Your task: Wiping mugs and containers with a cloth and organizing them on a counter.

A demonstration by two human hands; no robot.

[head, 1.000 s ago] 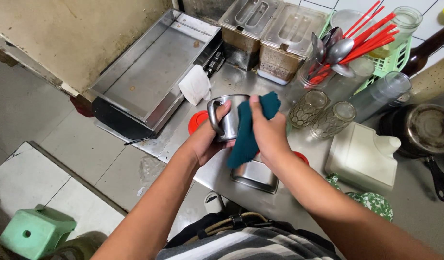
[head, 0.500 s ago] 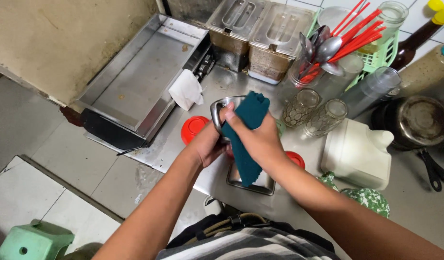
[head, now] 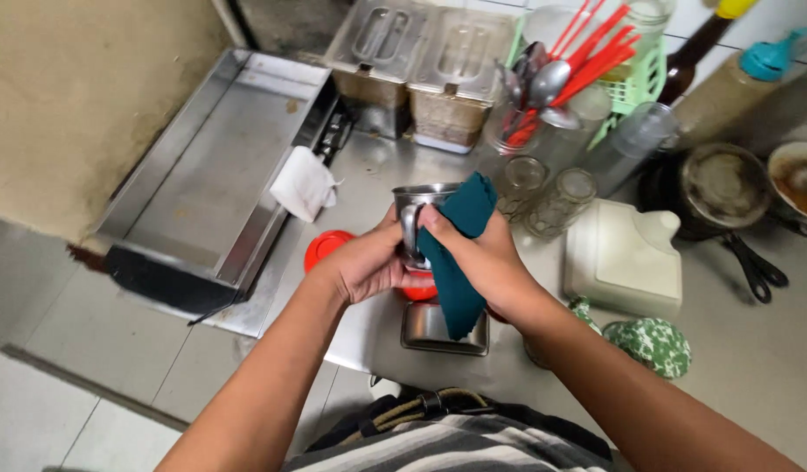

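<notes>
The steel cup point(head: 418, 210) sits between both hands above the counter point(head: 368, 175), mid-scene, its mouth tipped toward the far side and its handle facing near. The left hand point(head: 361, 265) wraps its fingers closed around the cup's left wall and handle; the right hand point(head: 482, 262) pinches a teal cloth point(head: 456, 253) against the cup's right rim, the cloth's tail hanging down over a small steel tray point(head: 445, 330). Both hands touch the cup; two glasses point(head: 543, 192) stand just right
</notes>
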